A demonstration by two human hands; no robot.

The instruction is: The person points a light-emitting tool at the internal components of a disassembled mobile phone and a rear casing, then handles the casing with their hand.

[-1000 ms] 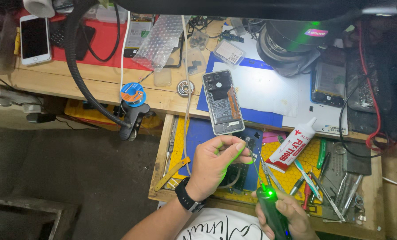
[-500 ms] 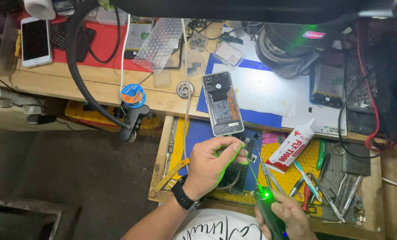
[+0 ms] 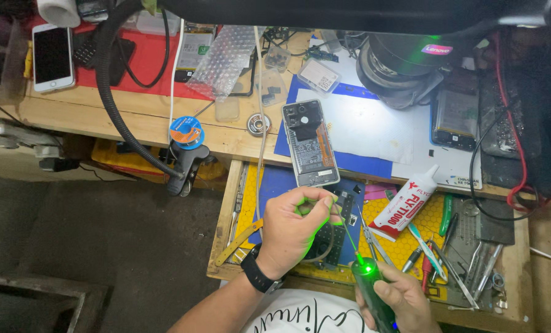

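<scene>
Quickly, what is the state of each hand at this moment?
Left hand: closed, fingers pinched at the tip of the thin metal bit; what they grip cannot be told.
Right hand: closed around the dark green-lit electric screwdriver.

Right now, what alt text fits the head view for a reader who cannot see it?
Left hand pinches something small over an open tool drawer while the right hand holds an electric screwdriver lit green. An opened phone lies on the blue mat above.

White phone (image 3: 52, 57) with dark blank screen lies at far left of bench, on the red mat's (image 3: 146, 58) edge. Clear bubble-wrap bag (image 3: 229, 58) lies centre rear. White glue bottle (image 3: 405, 202) with red label, tilted, lies in the open drawer (image 3: 223, 222).
</scene>
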